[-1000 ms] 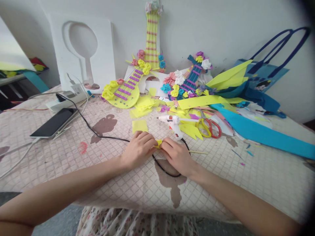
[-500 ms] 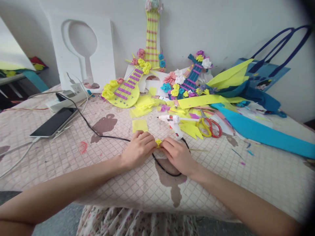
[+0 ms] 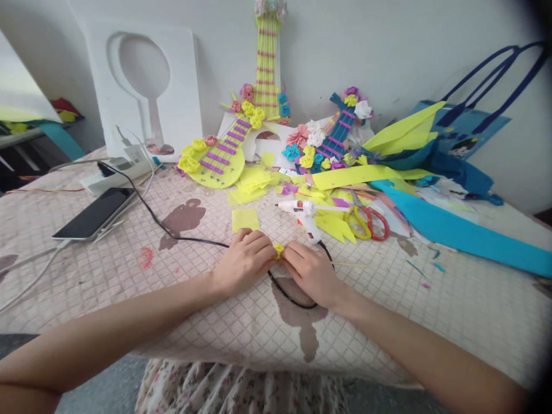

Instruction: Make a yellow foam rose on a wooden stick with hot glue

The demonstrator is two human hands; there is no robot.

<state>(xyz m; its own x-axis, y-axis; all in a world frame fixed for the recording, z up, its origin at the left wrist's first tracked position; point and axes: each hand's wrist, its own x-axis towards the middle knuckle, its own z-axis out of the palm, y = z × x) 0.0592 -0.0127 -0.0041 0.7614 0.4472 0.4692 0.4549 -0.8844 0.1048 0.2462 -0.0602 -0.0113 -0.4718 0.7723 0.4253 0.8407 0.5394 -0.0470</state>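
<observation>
A small yellow paper flower (image 3: 278, 250) is pinched between both hands, low over the table. My left hand (image 3: 248, 259) is closed on its left side, fingertips bent inward. From the right, my right hand (image 3: 311, 270) grips it with thumb and fingers pressed together. A thin pale stick (image 3: 351, 264) sticks out to the right from behind my right hand; its other end is hidden. Just behind the hands lies a white glue gun (image 3: 304, 217), its black cord (image 3: 297, 303) looping beneath them. One yellow paper square (image 3: 245, 220) rests beyond my left hand.
Red-and-yellow scissors (image 3: 366, 223) lie among paper scraps at right, beside a long blue paper strip (image 3: 466, 236). Flower-decorated paper guitars (image 3: 224, 150) lean at the back. A phone (image 3: 95, 214) and a power strip (image 3: 123, 171) with cables occupy the left.
Both hands keep nearly the same place and grip on the yellow flower. The flower and the stick have shifted very slightly; the view has barely moved.
</observation>
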